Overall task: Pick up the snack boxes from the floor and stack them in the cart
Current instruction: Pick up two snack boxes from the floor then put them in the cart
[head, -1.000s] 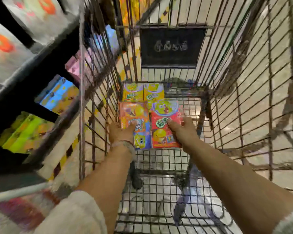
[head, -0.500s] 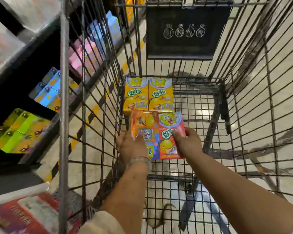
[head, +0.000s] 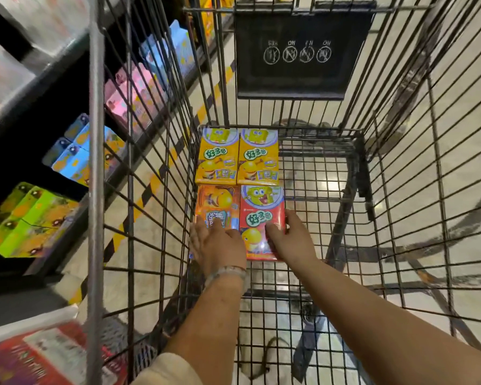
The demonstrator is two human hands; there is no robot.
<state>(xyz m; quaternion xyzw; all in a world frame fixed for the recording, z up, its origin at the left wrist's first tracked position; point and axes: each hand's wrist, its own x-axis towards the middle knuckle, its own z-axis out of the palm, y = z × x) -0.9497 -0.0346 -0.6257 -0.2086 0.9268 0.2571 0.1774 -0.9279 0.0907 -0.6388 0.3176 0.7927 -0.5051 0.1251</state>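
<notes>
In the wire cart (head: 314, 276), two yellow snack boxes (head: 217, 157) (head: 258, 157) lie flat side by side at the far end of its floor. Just nearer lie an orange snack box (head: 217, 201) and a red snack box (head: 261, 207), edge to edge. My left hand (head: 217, 248) rests palm down on the orange box's near half, fingers spread and fairly straight, hiding that half. My right hand (head: 292, 240) holds the red box at its near right corner, thumb on the face and fingers along the right edge.
The cart's tall wire walls close in on both sides; a black sign (head: 300, 51) hangs on its far wall. The right half of the cart floor is bare wire. Store shelves on the left hold green boxes (head: 31, 218), blue boxes (head: 75, 157) and pink boxes (head: 134, 93).
Both hands carried the orange and red boxes down and forward until they lie flat behind the yellow pair. My left hand went from gripping the orange box to lying flat on it.
</notes>
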